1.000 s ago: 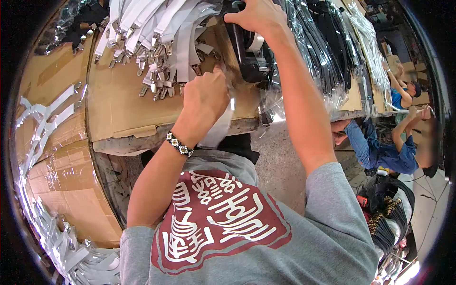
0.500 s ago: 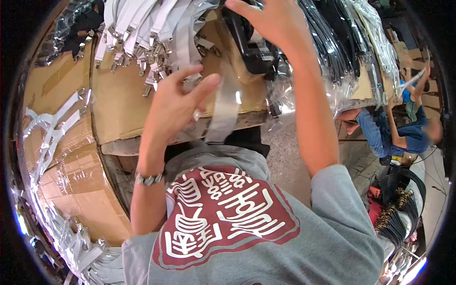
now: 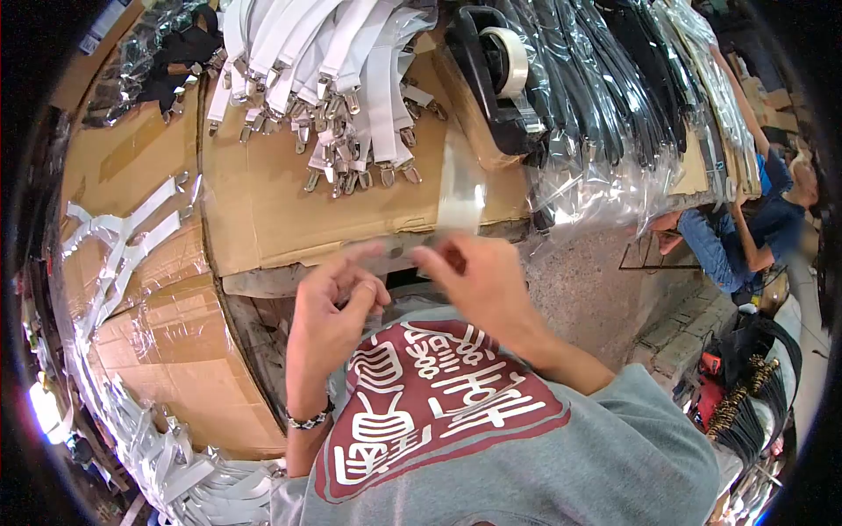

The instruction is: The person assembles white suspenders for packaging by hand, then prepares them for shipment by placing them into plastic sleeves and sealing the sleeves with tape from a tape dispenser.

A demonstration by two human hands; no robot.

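My left hand (image 3: 338, 307) is over the table's near edge, its index finger stretched right, the other fingers loosely curled and the thumb apart. Facing it, my right hand (image 3: 482, 282) has thumb and fingers pinched together; motion blur hides what is between them. A clear plastic strip (image 3: 462, 188) lies flat on the cardboard beyond my hands. White elastic straps with metal clips (image 3: 346, 131) are heaped further back. To their right stands a black tape dispenser (image 3: 469, 44) with a roll of clear tape (image 3: 511, 66).
Bagged black straps (image 3: 596, 96) lie right of the dispenser. A white Y-shaped strap (image 3: 118, 241) rests on cardboard at left, and more white straps (image 3: 189, 473) are piled at lower left. Another person (image 3: 745, 237) sits at right, near bundled black cords (image 3: 745, 421).
My right hand has come down from the tape dispenser towards my body, beside my left hand. My left hand has drawn back to the table edge. The dispenser is now uncovered.
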